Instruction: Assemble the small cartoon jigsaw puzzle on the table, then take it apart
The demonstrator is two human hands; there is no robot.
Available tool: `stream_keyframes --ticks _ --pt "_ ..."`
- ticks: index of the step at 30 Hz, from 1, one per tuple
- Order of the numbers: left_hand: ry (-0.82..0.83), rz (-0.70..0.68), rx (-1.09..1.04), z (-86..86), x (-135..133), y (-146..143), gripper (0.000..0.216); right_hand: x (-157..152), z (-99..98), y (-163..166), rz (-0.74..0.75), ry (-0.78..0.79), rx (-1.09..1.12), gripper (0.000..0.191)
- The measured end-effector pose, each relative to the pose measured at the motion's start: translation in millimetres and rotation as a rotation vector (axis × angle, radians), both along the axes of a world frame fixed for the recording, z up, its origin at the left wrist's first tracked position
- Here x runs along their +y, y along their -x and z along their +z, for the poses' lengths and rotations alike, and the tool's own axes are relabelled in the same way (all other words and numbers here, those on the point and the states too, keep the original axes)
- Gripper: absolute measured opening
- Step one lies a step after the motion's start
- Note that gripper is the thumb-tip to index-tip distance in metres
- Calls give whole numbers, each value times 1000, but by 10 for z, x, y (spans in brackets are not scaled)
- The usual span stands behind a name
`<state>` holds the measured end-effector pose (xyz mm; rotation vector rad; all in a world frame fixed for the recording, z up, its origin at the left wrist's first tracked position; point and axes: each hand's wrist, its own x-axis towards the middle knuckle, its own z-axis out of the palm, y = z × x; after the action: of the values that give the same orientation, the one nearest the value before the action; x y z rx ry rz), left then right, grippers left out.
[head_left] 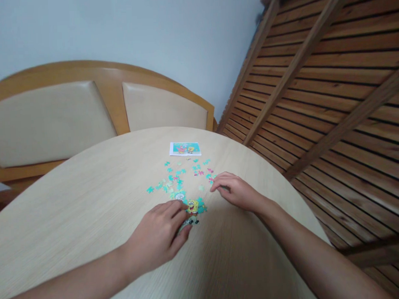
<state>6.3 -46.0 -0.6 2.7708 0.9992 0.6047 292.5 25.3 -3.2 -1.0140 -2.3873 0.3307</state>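
Observation:
On a round light-wood table (73, 206) lie several loose turquoise and pink puzzle pieces (177, 176). A small joined section with a yellow cartoon figure (193, 209) sits close to me. My left hand (158, 238) rests palm down, its fingertips pressed on the left edge of that section. My right hand (235, 189) lies on the table to the right, fingers curled, their tips at a loose piece near the pile's right side. A printed reference picture (185, 148) lies beyond the pieces.
A wooden bench with two beige padded back panels (54, 119) curves behind the table. A slatted wooden frame (331, 97) leans at the right, close to the table's edge.

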Motion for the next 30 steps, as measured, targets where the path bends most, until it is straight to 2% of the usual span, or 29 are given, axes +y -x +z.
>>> stream_keyframes --ticks 3,8,14,19,27,30 --pt "-7 9 -14 -3 21 6 26 -53 16 93 -17 -37 -23 27" --pt "15 11 -3 -5 26 20 28 -135 25 241 -5 -12 -122 28" --pt "32 13 4 -6 33 24 29 -73 84 91 110 -12 -103 14" --pt "51 3 2 -20 41 39 29 -158 197 33 178 80 -102 11" --pt "81 0 -3 -9 59 47 29 -368 302 251 358 252 -111 13" --pt "85 -3 1 -7 57 46 28 -384 321 274 311 237 -142 14"
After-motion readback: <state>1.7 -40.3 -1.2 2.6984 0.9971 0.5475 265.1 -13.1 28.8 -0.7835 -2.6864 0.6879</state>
